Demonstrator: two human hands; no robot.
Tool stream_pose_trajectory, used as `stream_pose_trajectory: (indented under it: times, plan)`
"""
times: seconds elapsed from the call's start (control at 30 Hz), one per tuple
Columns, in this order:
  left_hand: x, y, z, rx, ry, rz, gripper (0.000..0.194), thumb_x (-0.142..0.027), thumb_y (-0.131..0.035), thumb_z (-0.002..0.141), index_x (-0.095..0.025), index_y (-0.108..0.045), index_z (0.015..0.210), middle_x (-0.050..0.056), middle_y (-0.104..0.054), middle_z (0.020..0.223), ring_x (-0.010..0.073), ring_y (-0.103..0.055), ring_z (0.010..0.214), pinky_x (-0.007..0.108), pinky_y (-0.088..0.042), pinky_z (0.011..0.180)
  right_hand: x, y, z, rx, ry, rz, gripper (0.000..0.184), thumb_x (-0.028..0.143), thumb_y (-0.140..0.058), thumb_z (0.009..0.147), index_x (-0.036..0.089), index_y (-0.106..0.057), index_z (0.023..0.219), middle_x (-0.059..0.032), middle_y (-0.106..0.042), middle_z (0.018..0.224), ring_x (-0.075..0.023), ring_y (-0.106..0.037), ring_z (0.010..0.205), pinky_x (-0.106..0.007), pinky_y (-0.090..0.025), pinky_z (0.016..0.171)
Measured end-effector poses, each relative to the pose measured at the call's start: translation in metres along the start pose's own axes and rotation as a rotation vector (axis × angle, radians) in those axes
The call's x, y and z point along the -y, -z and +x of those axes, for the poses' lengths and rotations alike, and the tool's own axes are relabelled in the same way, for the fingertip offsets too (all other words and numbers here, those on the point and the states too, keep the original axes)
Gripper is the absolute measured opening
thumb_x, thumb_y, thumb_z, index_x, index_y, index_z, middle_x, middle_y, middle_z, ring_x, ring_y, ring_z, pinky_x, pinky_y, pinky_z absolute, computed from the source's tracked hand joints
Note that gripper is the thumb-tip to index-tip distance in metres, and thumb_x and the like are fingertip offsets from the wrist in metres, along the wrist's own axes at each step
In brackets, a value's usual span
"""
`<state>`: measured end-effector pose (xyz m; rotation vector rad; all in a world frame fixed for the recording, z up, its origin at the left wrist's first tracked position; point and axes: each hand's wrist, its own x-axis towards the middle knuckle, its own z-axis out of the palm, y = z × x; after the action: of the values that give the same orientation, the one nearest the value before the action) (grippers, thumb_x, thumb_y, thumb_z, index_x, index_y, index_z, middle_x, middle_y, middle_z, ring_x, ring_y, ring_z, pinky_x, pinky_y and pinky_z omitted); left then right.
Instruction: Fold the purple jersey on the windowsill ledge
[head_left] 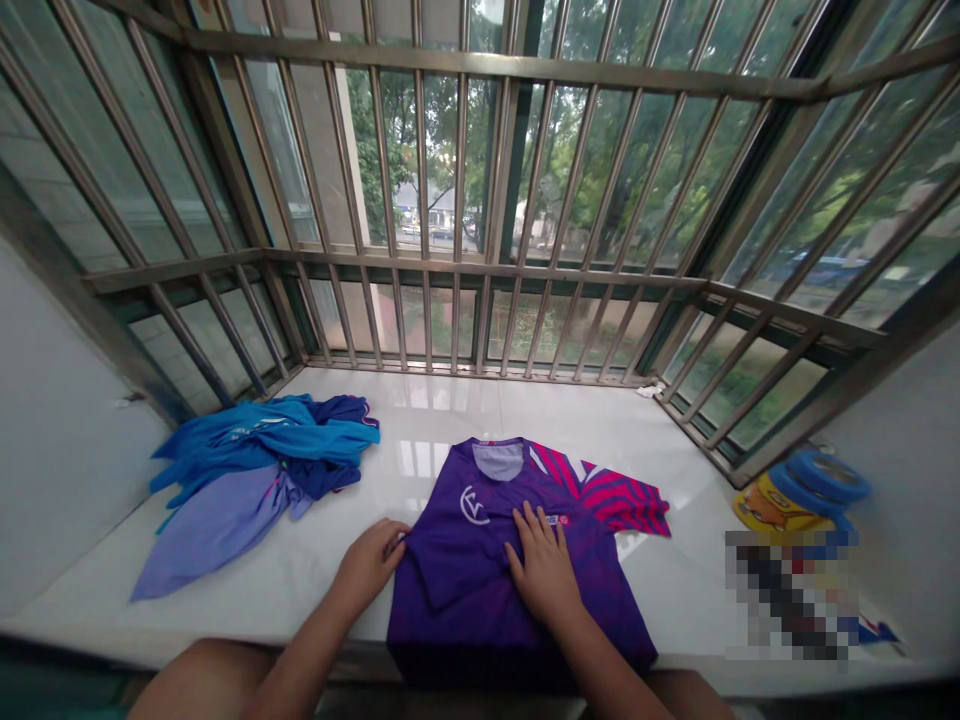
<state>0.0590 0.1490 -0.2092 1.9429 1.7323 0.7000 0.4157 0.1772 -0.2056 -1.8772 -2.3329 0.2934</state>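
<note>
A purple short-sleeved jersey [480, 560] lies front up on the white ledge, its neckline facing the window. Its pink-striped sleeve [622, 498] is spread out to the right, while the fabric on the left side is folded inward over the body. My left hand [375, 560] is at the jersey's left edge, fingers curled and pinching the cloth there. Flat on the chest, beside a small printed logo, rests my right hand [541, 568] with its fingers spread. The jersey's bottom hem hangs over the front edge of the ledge.
A heap of blue clothes [262, 440] with a lavender garment [217, 535] lies on the left of the ledge [431, 410]. At the right wall stands a yellow container with a blue lid [814, 485], near a blurred-out patch. Metal window bars [480, 265] enclose the back and sides.
</note>
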Motion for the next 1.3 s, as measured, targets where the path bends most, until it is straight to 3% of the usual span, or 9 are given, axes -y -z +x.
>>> stream_pose_trajectory:
  times: [0.17, 0.3, 0.4, 0.57, 0.73, 0.87, 0.97, 1.23, 1.3]
  plan:
    - [0.000, 0.000, 0.002, 0.005, 0.026, -0.008, 0.026, -0.031, -0.062, 0.093, -0.026, -0.077, 0.113, 0.002, -0.071, 0.094, 0.0223, -0.068, 0.088, 0.033, -0.052, 0.084, -0.005, 0.005, -0.002, -0.100, 0.243, 0.021, 0.053, 0.022, -0.053, 0.104, 0.034, -0.063, 0.154, -0.0069, -0.051, 0.168, -0.0317, -0.038, 0.160, -0.058, -0.026, 0.132]
    - [0.001, -0.003, 0.001, -0.015, -0.002, 0.025, 0.032, -0.021, -0.064, 0.091, -0.026, -0.077, 0.120, 0.003, -0.070, 0.099, 0.0223, -0.069, 0.098, 0.032, -0.051, 0.091, 0.002, 0.014, 0.004, -0.066, 0.426, 0.041, 0.036, 0.015, -0.061, 0.102, 0.034, -0.079, 0.127, -0.0063, -0.075, 0.129, -0.0253, -0.063, 0.126, -0.044, -0.046, 0.114]
    - [0.003, -0.006, 0.001, -0.026, 0.009, 0.038, 0.032, -0.020, -0.064, 0.092, -0.025, -0.076, 0.122, 0.004, -0.070, 0.100, 0.0223, -0.069, 0.101, 0.032, -0.051, 0.093, 0.011, 0.022, 0.010, -0.091, 0.472, 0.066, 0.028, 0.013, -0.062, 0.101, 0.028, -0.080, 0.116, -0.0070, -0.076, 0.120, -0.0248, -0.066, 0.115, -0.039, -0.050, 0.102]
    - [0.004, -0.007, 0.000, -0.008, 0.031, 0.031, 0.031, -0.018, -0.063, 0.091, -0.026, -0.076, 0.118, 0.003, -0.070, 0.101, 0.0227, -0.069, 0.101, 0.033, -0.053, 0.094, 0.019, 0.037, -0.005, -0.278, 0.528, 0.260, 0.045, -0.002, -0.051, 0.090, 0.025, -0.073, 0.119, -0.0082, -0.074, 0.120, -0.0232, -0.067, 0.111, -0.036, -0.054, 0.099]
    - [0.002, -0.004, -0.003, 0.001, -0.034, -0.027, 0.034, -0.015, -0.059, 0.090, -0.030, -0.079, 0.114, 0.004, -0.074, 0.107, 0.0228, -0.071, 0.103, 0.033, -0.054, 0.094, 0.021, 0.040, -0.040, -0.187, 0.530, 0.271, 0.049, 0.001, -0.053, 0.085, 0.028, -0.069, 0.123, -0.0071, -0.074, 0.118, -0.0251, -0.068, 0.112, -0.039, -0.053, 0.102]
    - [-0.001, -0.002, -0.004, 0.012, -0.045, -0.055, 0.036, -0.018, -0.055, 0.092, -0.030, -0.079, 0.118, 0.005, -0.074, 0.112, 0.0229, -0.071, 0.102, 0.034, -0.055, 0.094, 0.019, 0.029, -0.050, -0.012, 0.415, 0.150, 0.042, 0.005, -0.055, 0.090, 0.028, -0.072, 0.121, -0.0049, -0.074, 0.118, -0.0243, -0.067, 0.110, -0.036, -0.050, 0.102]
    - [-0.004, 0.000, -0.004, 0.013, -0.031, -0.044, 0.039, -0.018, -0.054, 0.091, -0.029, -0.079, 0.118, 0.005, -0.074, 0.112, 0.0225, -0.070, 0.098, 0.035, -0.055, 0.094, 0.022, 0.021, -0.052, -0.014, 0.321, 0.085, 0.055, 0.002, -0.052, 0.090, 0.028, -0.069, 0.135, -0.0076, -0.072, 0.130, -0.0255, -0.066, 0.117, -0.036, -0.049, 0.102]
    - [-0.010, 0.004, -0.006, -0.008, -0.040, -0.056, 0.041, -0.014, -0.054, 0.090, -0.028, -0.079, 0.118, 0.005, -0.074, 0.111, 0.0212, -0.070, 0.096, 0.033, -0.054, 0.090, 0.086, -0.010, -0.061, -0.047, 0.468, 0.076, 0.030, 0.032, -0.075, 0.096, 0.030, -0.069, 0.125, -0.0052, -0.073, 0.121, -0.0289, -0.066, 0.112, -0.042, -0.050, 0.100]
    - [-0.008, 0.003, -0.006, -0.022, -0.044, -0.069, 0.043, -0.013, -0.052, 0.090, -0.029, -0.079, 0.119, 0.004, -0.073, 0.112, 0.0208, -0.070, 0.098, 0.032, -0.054, 0.092, 0.098, -0.019, -0.051, -0.053, 0.437, 0.022, 0.020, 0.027, -0.076, 0.097, 0.027, -0.071, 0.116, -0.0054, -0.073, 0.117, -0.0283, -0.067, 0.109, -0.041, -0.050, 0.097]
